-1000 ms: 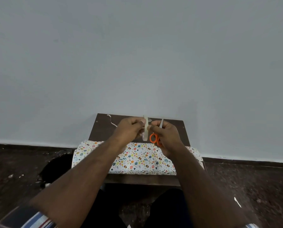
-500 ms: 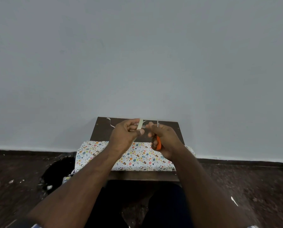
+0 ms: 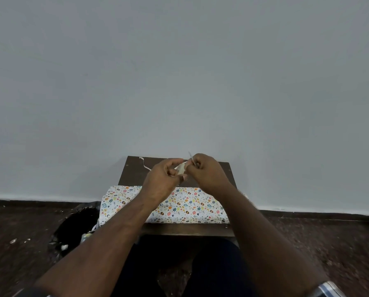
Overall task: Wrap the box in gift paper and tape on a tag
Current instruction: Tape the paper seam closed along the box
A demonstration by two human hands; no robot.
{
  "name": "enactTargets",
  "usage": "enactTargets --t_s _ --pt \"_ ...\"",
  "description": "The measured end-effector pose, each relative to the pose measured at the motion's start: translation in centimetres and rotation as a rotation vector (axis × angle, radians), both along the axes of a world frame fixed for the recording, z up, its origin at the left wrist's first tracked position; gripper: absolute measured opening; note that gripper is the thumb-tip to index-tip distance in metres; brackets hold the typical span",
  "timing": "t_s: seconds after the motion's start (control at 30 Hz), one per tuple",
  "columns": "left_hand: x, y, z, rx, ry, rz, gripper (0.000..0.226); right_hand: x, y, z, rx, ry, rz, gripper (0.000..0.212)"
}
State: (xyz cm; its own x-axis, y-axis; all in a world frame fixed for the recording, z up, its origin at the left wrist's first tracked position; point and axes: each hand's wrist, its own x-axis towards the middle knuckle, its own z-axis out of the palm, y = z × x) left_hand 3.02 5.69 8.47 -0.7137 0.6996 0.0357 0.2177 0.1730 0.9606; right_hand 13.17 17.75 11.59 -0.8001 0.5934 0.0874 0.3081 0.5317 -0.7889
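Hands pinch tape above wrapped box.

Small dark wooden table against a pale wall, standing on a dark speckled floor. Directly on it: a box wrapped in patterned gift paper along the near edge, and a thin pale strip near the far left corner.

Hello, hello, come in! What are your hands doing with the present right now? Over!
Left hand pinches a pale tape strip. Right hand grips scissors, blades up. Wrapped box lies on the small table, nothing on top of it.
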Motion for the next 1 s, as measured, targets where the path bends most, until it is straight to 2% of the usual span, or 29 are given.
enactTargets --t_s 0.17,0.27,0.37,0.47,0.57,0.63,0.73,0.83,1.0 --pt "0.2 -0.4 0.8 0.041 -0.096 -0.063 0.039 0.0 -0.2 0.2 0.302 -0.084 0.036 0.016" --pt "0.6 -0.6 1.3 0.038 -0.088 -0.059 0.036 -0.1 0.0 -0.1 0.364 -0.090 0.028 0.014" --pt "0.7 -0.6 1.0 0.079 -0.180 -0.036 0.020 -0.2 0.0 -0.1 0.367 -0.073 0.031 0.011" --pt "0.8 -0.8 1.1 0.119 -0.273 -0.032 0.011 0.0 0.2 -0.2 0.261 -0.011 0.005 0.015" --pt "0.9 -0.7 1.4 0.139 -0.333 -0.017 0.010 0.7 0.6 -0.7 -0.027 0.077 -0.029 0.032" --pt "0.9 -0.6 1.5 0.150 -0.386 -0.009 0.011 1.3 0.6 -1.5 -0.229 0.124 0.013 0.043" --pt "0.8 -0.7 1.6 0.162 -0.438 0.010 0.011 2.0 0.0 -2.4 -0.333 0.117 0.103 0.059" --pt "0.9 -0.7 1.4 0.160 -0.455 0.022 0.012 1.7 -0.6 -2.6 -0.412 0.165 0.207 0.050" --pt "0.7 -0.6 1.1 0.179 -0.530 0.051 0.010 1.5 -0.9 -2.5 -0.468 0.151 0.185 0.039"
